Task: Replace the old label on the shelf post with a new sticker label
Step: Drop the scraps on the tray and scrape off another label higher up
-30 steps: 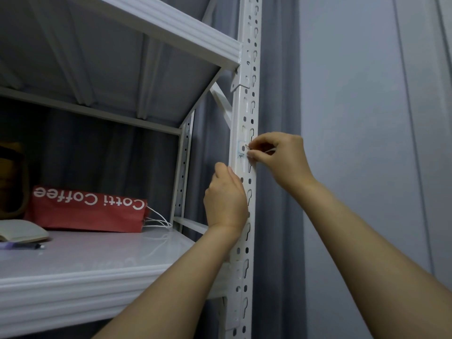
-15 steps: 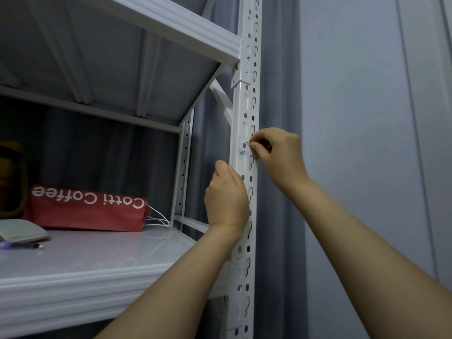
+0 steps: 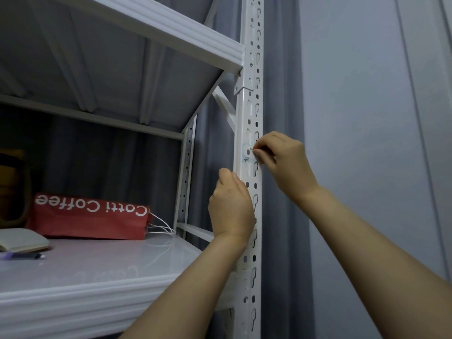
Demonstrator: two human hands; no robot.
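Shelving point(image 3: 171, 28) in white metal filled the left side, cut off above and below by the frame. Its front post point(image 3: 252, 106), punched with slots, stood upright before a grey curtain point(image 3: 281, 94). A red bag point(image 3: 90, 216) lay far back on the lower shelf point(image 3: 73, 297), its lettering upside down. The left hand point(image 3: 231, 209) rested against the post's left edge with its fingers curled out of sight; whether it held anything could not be told. The right hand point(image 3: 283, 162) pinched the right edge of the old label point(image 3: 245, 152), a faint blue-smudged patch on the post, its writing too small to read.
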